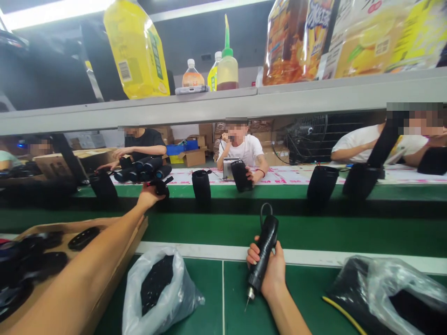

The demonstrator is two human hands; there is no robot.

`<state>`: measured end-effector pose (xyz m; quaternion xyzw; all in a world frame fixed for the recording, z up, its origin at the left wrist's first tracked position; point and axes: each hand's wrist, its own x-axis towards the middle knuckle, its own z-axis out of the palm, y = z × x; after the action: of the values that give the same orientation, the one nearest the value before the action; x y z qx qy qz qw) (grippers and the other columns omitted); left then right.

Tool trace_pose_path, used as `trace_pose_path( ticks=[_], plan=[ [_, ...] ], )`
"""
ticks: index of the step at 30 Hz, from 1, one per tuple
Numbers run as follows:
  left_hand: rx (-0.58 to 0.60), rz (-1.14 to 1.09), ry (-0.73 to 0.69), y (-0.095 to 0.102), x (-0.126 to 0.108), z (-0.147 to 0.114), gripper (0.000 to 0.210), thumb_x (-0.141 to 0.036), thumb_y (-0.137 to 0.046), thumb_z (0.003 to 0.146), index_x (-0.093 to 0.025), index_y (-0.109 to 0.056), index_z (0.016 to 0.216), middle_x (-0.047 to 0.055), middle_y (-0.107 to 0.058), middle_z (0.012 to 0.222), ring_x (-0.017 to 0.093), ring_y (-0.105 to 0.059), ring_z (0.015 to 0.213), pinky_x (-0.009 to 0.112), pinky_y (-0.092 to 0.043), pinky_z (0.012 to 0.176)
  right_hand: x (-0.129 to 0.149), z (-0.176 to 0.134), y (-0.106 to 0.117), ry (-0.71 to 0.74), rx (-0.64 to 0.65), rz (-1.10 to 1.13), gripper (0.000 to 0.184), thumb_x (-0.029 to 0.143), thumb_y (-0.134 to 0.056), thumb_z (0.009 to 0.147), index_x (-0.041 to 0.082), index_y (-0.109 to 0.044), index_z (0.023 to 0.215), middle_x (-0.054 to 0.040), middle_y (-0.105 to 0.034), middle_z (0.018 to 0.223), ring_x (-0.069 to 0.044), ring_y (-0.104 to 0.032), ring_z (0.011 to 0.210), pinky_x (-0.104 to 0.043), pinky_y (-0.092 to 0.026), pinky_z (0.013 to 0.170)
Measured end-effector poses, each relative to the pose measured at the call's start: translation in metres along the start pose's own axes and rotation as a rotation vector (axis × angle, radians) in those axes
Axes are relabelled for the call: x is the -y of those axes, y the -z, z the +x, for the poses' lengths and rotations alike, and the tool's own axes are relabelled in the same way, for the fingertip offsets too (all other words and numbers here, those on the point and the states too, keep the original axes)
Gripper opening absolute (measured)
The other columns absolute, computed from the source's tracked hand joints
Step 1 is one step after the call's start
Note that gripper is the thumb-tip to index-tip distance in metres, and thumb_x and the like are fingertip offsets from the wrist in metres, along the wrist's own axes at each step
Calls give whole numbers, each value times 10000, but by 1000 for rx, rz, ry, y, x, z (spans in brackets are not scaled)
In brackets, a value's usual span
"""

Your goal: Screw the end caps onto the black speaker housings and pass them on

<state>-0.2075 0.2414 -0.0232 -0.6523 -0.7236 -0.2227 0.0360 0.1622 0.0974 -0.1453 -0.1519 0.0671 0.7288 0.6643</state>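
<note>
My right hand is wrapped round a black electric screwdriver, its thin bit slanting down over the green bench and its cord looping from the top. Stretched out across the conveyor, my left hand grips a black cylinder with a strap; motion blurs it and part of it is hidden by the fingers. Just beyond lies a stack of black cylinders. One upright black cylinder stands to the right of my left hand. Below my hands, an open plastic bag holds small black pieces.
A cardboard box of black parts sits under my left forearm. At right lies another plastic bag. A shelf with bottles crosses overhead. Opposite, several people work; one person's hand holds a black cylinder. More cylinders stand along the green belt.
</note>
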Motion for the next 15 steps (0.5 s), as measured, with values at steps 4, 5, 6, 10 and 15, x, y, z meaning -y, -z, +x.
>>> trace_pose_path(
  ticks=[4, 5, 6, 10, 15],
  plan=[
    [88, 1, -34, 21, -15, -21, 305, -332, -565, 922, -127, -566, 1148, 82, -591, 1122, 204, -604, 967, 391, -532, 824, 0, 1, -1, 5, 7, 0, 565, 581, -325, 1086, 45, -455, 962, -14, -269, 681, -53, -262, 541, -95, -270, 497],
    [109, -6, -60, 29, -20, -26, 300, -337, -564, 922, -126, -571, 1134, 77, -595, 1106, 202, -605, 954, 385, -532, 818, 0, 0, -2, 4, 6, 0, 567, 582, -323, 1087, 44, -455, 961, -15, -272, 683, -53, -265, 542, -96, -273, 498],
    [131, -19, -94, 39, -27, -31, 294, -343, -564, 921, -123, -577, 1115, 72, -600, 1084, 199, -607, 937, 378, -531, 809, 0, 0, -3, 4, 5, 1, 570, 583, -320, 1087, 44, -454, 961, -16, -275, 685, -54, -268, 544, -96, -276, 500],
    [242, -137, -309, 78, -63, -75, 256, -357, -586, 900, -113, -595, 976, 36, -605, 934, 167, -595, 829, 337, -513, 756, 1, -3, -6, 5, 6, -7, 560, 569, -317, 1091, 44, -454, 956, -17, -280, 688, -55, -273, 546, -98, -286, 506],
    [394, -355, -550, 103, -122, -178, 353, -343, -782, 657, -171, -520, 820, -43, -545, 815, 128, -529, 759, 223, -428, 672, 4, -4, -6, 19, -2, -51, 560, 562, -296, 1098, 43, -457, 964, -22, -296, 697, -59, -298, 557, -105, -315, 521]
  ],
)
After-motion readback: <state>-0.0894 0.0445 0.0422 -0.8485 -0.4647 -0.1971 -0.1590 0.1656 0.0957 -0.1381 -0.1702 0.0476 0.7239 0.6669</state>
